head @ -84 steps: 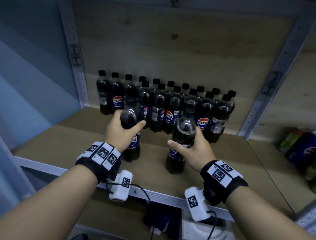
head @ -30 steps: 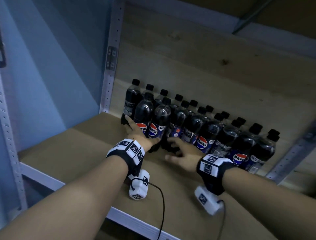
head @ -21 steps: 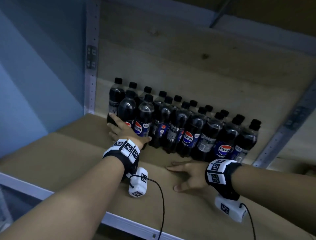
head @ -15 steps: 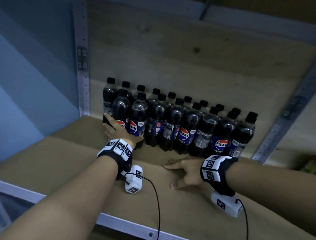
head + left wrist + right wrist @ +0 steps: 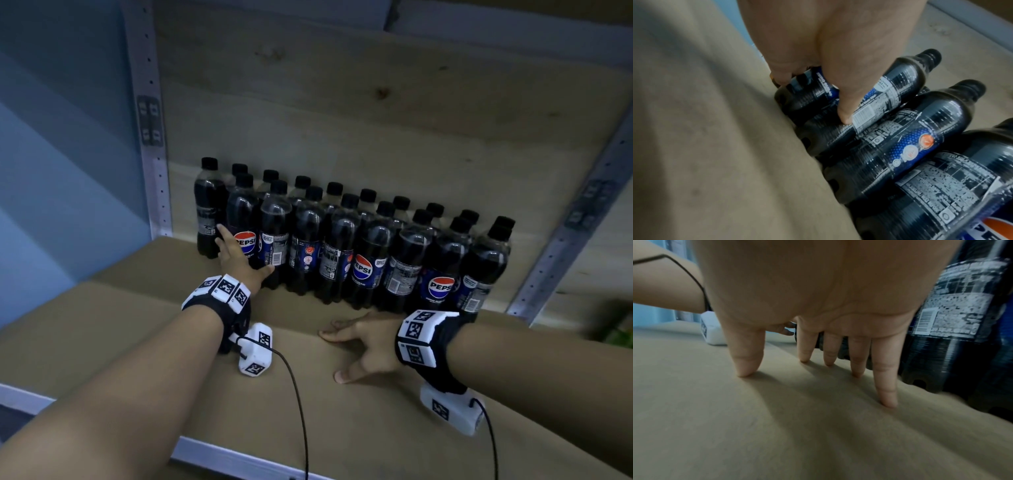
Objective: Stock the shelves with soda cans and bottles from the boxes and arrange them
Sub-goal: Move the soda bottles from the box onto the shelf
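Here the soda bottles [image 5: 346,246] stand upright in two packed rows at the far edge of the shelf [image 5: 120,329], against the back board. The left hand [image 5: 239,260] presses straight fingers on the two leftmost front bottles, gripping nothing. The right hand [image 5: 363,342] lies flat and spread on the shelf, just near of the row

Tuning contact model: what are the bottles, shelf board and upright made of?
Bottles: clear glossy plastic, by the highlights, with printed film labels. Shelf board: matte tan, probably fibreboard or cardboard; no grain shows. Upright: pale perforated metal, likely painted steel.
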